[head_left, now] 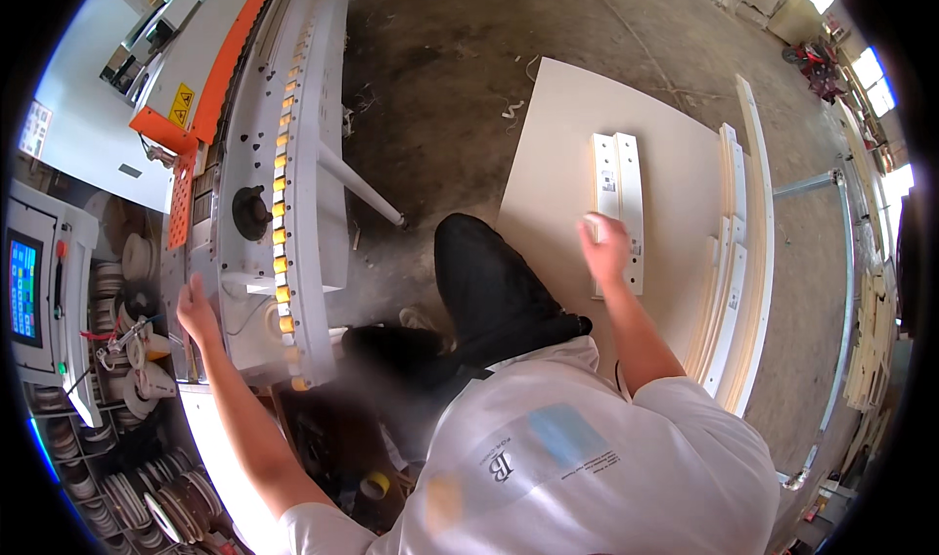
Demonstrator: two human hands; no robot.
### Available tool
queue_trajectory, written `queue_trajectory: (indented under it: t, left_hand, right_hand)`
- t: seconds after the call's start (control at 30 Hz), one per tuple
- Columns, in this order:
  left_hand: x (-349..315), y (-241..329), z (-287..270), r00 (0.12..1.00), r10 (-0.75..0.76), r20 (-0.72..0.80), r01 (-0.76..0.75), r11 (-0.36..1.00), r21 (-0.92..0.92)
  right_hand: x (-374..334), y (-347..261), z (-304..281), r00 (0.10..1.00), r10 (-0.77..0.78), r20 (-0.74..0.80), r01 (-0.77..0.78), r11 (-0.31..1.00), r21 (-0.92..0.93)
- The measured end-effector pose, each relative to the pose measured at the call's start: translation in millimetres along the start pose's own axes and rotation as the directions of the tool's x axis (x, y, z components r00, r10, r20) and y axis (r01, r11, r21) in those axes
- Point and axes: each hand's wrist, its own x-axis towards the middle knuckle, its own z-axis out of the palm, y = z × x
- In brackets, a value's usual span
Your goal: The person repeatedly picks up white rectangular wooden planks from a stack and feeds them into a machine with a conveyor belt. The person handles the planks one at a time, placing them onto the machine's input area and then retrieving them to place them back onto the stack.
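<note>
My left hand [198, 312] is at the metal bed [202, 262] of a long machine on the left. Its fingers point forward and look apart, with nothing visible in them. On the right, my right hand [605, 248] is over a pair of narrow white boards [607, 176], its fingers loosely bent and apart. Whether it touches them cannot be seen. The boards lie side by side, with small dark holes and paper labels on their faces. Beneath them is a large pale panel [548, 154].
Yellow rollers [280, 210] line the machine's edge, and a slanted leg [362, 191] juts over the floor. At far left are a control screen [23, 286] and racked rolls of edging [176, 496]. More white strips [729, 291] lie along the panel's right side, near a metal rail frame [843, 291].
</note>
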Motion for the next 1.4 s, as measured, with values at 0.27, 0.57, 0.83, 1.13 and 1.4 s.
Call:
queue_trajectory:
  t: [0.27,0.57,0.83,1.13,1.4]
  left_hand:
    - [1.8,-9.5,3.1,0.999,0.031,0.013,-0.032,0.999,0.027]
    - [0.2,-4.0,1.1,1.0,0.005,0.021,-0.007,0.998,0.064]
    - [-1.8,1.1,1.8,1.0,0.015,0.019,-0.016,0.998,0.059]
    - [-3.7,5.5,4.1,1.0,-0.023,0.005,0.023,0.999,0.036]
    - [-6.0,7.8,4.9,0.996,0.062,0.061,-0.074,0.974,0.215]
  right_hand:
    - [-14.9,98.2,-32.5,0.831,0.556,0.024,-0.519,0.79,-0.327]
    - [13.0,106.5,-65.4,0.753,0.64,0.153,-0.594,0.761,-0.262]
    - [29.1,72.7,-65.8,0.755,0.611,0.237,-0.465,0.754,-0.463]
    - [66.6,94.5,-54.7,0.637,0.696,0.332,-0.693,0.705,-0.151]
    - [66.5,0.1,-51.6,0.766,0.568,0.301,-0.461,0.159,0.873]
